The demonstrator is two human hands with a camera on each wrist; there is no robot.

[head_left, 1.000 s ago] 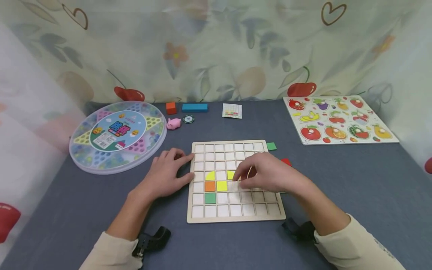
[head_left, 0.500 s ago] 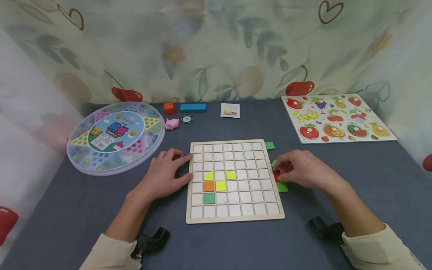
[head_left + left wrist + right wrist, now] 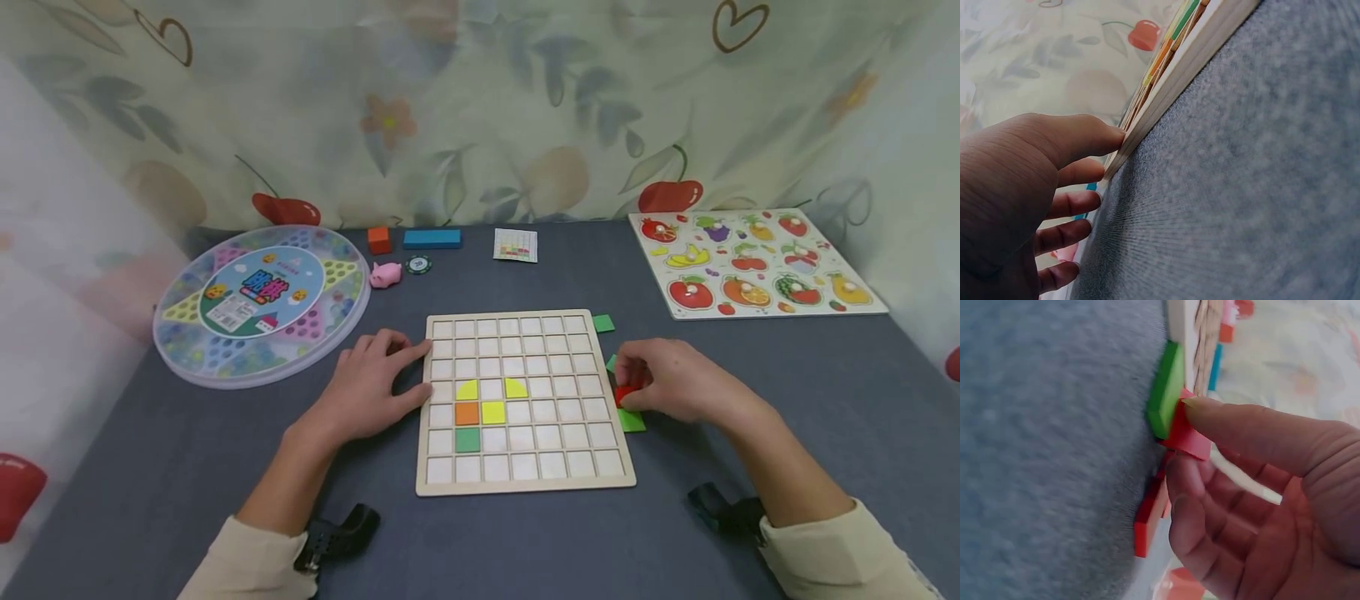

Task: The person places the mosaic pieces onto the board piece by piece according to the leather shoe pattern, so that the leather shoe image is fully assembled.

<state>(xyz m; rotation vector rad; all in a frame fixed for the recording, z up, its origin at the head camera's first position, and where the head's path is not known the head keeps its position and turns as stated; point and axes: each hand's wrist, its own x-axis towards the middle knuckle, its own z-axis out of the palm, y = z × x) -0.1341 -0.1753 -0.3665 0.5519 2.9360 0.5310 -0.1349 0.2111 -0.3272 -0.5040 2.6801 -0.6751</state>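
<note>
A wooden grid board [image 3: 525, 489] lies in front of me in the head view. In its cells sit two yellow rounded tiles [image 3: 516, 388], an orange square [image 3: 467, 413], a yellow square [image 3: 492, 413] and a green square [image 3: 467, 440]. My left hand [image 3: 367, 387] touches the board's left edge with straight thumb and index finger; the left wrist view shows the thumb tip [image 3: 1113, 137] at that edge. Beyond the right edge, my right hand [image 3: 667, 379] pinches a red tile [image 3: 1188, 440] between thumb and fingers. A bright green tile [image 3: 1165, 390] overlaps it.
Another red tile [image 3: 1149, 515] lies below the pinched one. A green tile [image 3: 603, 323] lies by the board's upper right corner. Farther back are a round game box [image 3: 356, 333], a pink pig [image 3: 386, 275], a blue block [image 3: 432, 240], a pattern card [image 3: 516, 246] and a fruit puzzle [image 3: 720, 287].
My right hand has left the yellow rounded tile in its cell and moved right, off the board, to the loose tiles. The left hand stays at the left edge.
</note>
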